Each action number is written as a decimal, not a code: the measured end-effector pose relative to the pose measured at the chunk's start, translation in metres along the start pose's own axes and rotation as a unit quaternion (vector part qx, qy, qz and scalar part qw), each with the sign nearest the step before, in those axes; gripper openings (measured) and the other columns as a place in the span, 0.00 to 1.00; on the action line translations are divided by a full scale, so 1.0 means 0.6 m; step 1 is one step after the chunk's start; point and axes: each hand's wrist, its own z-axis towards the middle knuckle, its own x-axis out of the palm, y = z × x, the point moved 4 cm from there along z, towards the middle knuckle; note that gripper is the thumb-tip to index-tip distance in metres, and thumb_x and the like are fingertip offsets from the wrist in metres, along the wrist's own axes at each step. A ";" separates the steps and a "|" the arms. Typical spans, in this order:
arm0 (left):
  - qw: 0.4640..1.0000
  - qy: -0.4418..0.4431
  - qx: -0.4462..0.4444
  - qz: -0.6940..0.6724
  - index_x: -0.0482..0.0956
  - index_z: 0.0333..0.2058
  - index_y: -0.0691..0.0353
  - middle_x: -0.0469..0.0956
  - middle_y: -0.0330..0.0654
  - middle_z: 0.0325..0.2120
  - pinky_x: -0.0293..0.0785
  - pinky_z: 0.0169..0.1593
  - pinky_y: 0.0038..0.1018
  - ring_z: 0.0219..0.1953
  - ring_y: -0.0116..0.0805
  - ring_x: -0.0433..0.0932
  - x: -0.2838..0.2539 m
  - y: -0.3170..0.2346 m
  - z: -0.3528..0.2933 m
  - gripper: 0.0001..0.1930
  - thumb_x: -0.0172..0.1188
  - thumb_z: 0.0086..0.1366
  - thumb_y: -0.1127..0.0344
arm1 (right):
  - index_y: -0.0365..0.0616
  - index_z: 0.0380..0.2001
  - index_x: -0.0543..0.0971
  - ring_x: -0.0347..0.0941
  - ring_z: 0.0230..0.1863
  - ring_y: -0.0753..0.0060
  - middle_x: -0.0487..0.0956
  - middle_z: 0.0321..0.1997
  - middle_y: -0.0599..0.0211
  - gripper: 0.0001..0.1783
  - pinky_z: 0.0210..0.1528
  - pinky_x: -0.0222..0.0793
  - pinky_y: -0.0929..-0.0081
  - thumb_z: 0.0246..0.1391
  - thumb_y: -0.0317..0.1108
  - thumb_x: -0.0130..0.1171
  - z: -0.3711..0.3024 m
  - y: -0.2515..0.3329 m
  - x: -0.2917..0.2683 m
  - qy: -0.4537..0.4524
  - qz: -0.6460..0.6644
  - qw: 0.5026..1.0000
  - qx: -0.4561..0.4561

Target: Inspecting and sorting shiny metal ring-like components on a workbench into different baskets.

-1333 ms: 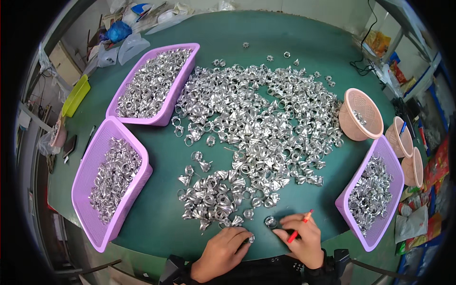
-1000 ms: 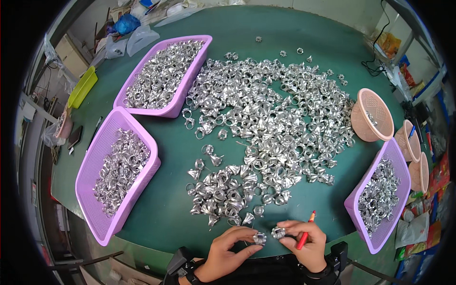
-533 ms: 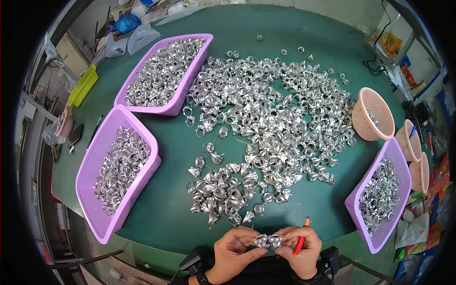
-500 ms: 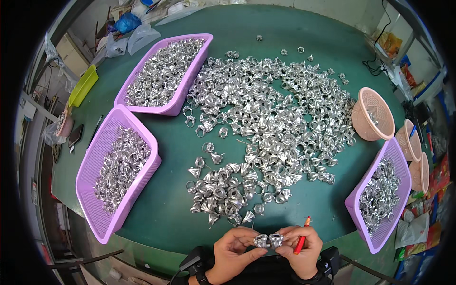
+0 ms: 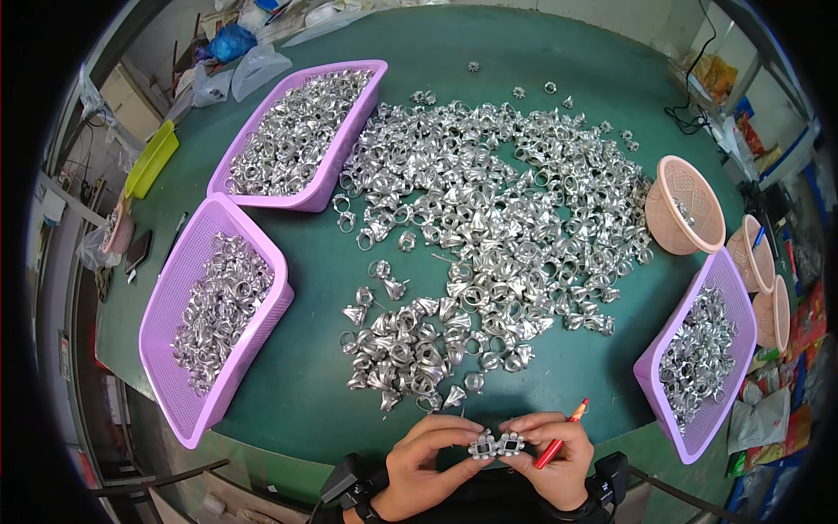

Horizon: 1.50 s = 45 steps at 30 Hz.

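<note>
Close to the table's near edge, my left hand pinches a silver metal ring between thumb and fingers. My right hand pinches a second silver ring. The two rings sit side by side, their square-holed tops turned up toward me. A red pencil-like marker is also tucked in my right hand, slanting up to the right across the fingers. Just beyond my hands lies a small heap of similar rings, which joins a much larger spread of rings across the green table.
Purple baskets holding rings stand at the far left, near left and right. A peach basket is tipped beside the spread, with more peach baskets at the right edge. A yellow-green tray sits far left.
Both rings have been tilted so their square-holed tops now face up. The red marker leans further to the right, and my fingers have shifted slightly around the rings.
</note>
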 end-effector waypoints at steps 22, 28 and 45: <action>0.998 0.032 -0.055 0.007 0.72 0.35 0.68 0.70 0.45 0.34 0.70 0.34 0.20 0.33 0.29 0.72 0.000 0.001 0.001 0.17 0.60 0.43 0.79 | 0.39 0.31 0.64 0.70 0.36 0.61 0.70 0.34 0.52 0.21 0.38 0.68 0.71 0.31 0.19 0.62 0.002 0.016 -0.002 0.036 -0.113 0.992 -0.037; 0.997 0.031 -0.062 -0.016 0.72 0.35 0.68 0.69 0.47 0.37 0.70 0.36 0.20 0.36 0.30 0.72 0.001 -0.002 0.003 0.15 0.58 0.44 0.80 | 0.38 0.31 0.64 0.68 0.40 0.57 0.69 0.37 0.51 0.20 0.40 0.68 0.67 0.32 0.18 0.60 -0.002 0.010 -0.002 0.038 -0.046 0.998 -0.004; 0.989 0.044 -0.088 -0.112 0.68 0.39 0.71 0.65 0.50 0.41 0.69 0.44 0.26 0.41 0.35 0.70 0.003 -0.002 0.004 0.18 0.55 0.45 0.84 | 0.39 0.32 0.61 0.68 0.41 0.53 0.68 0.37 0.52 0.23 0.40 0.68 0.66 0.32 0.14 0.58 0.002 0.006 -0.002 0.045 0.034 0.998 0.013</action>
